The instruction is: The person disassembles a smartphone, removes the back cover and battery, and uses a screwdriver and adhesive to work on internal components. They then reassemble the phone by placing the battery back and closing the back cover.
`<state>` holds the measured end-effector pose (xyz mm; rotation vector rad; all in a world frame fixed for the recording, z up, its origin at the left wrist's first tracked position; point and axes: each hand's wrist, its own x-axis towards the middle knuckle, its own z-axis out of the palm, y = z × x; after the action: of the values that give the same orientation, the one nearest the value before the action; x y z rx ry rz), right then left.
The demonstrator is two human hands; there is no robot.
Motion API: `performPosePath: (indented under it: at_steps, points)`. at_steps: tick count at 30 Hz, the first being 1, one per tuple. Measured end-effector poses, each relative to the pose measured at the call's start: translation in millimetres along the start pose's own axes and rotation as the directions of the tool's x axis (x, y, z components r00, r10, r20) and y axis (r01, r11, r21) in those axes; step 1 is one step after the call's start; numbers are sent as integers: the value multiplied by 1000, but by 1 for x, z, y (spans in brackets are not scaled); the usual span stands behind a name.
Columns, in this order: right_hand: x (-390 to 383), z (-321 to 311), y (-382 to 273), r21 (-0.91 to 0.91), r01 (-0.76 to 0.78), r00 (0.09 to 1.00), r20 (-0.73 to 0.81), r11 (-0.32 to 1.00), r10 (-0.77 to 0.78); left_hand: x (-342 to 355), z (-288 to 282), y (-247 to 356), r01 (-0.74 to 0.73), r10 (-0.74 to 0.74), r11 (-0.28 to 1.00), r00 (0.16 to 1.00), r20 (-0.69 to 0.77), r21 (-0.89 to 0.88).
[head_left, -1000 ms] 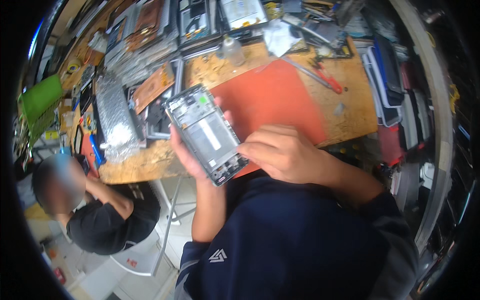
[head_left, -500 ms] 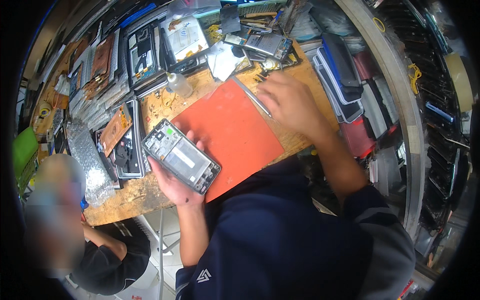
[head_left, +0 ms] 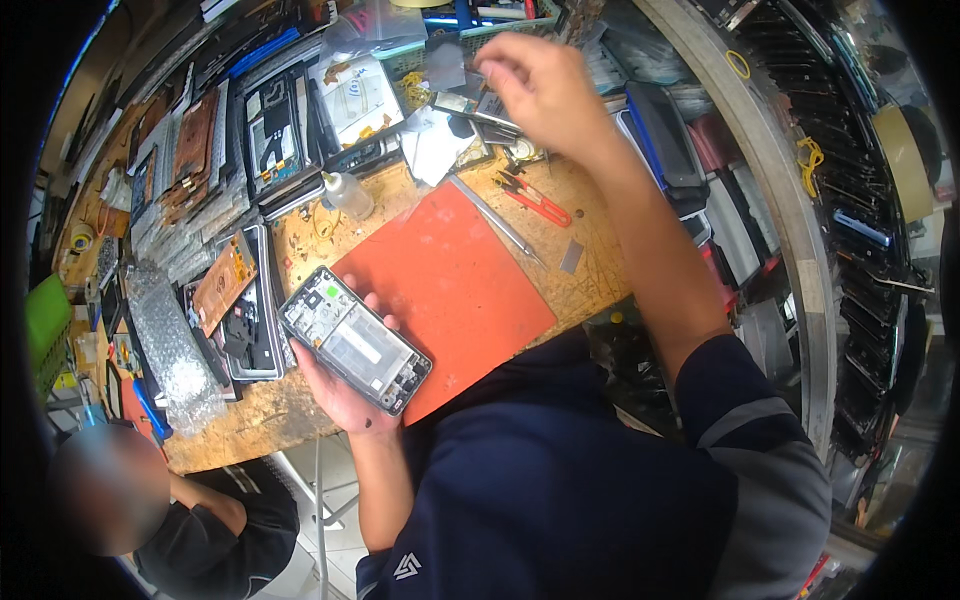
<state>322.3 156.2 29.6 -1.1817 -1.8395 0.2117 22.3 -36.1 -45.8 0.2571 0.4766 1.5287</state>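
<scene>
A green mesh basket (head_left: 465, 32) behind our right hand (head_left: 535, 88) holds a jumble of tools, some blue, some red. We see a translucent squeeze bottle (head_left: 349, 197) standing on the wooden bench (head_left: 590, 225), its fill level unclear.

Our left hand (head_left: 345, 402) grips an opened phone (head_left: 358, 340) from beneath, over the left part of an orange mat (head_left: 470, 285). Its innards face up: a gray central bay with a white strip, metal parts around it, a bright green square near the top, all in a dark frame.

Our right hand is raised with bent fingers above the cluttered back; we cannot tell whether it pinches anything. Beside the mat lie a slim metal tool (head_left: 500, 222), red-handled snips (head_left: 538, 203) and a small gray plate (head_left: 571, 257). Our right forearm hides part of the stacked cases (head_left: 665, 135).
</scene>
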Motion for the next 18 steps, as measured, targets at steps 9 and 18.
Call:
performPosePath:
  at_steps: [9, 18]
  points:
    - [-38, 37, -27, 88, -505, 798, 426, 858, 426, 2, -4, -1, 10, -8, 999, 997, 77, -32]
    - [-59, -35, 1, -90, -473, 878, -125, 877, 461, 1, -2, 0, 11, -12, 1000, 999, 35, 19]
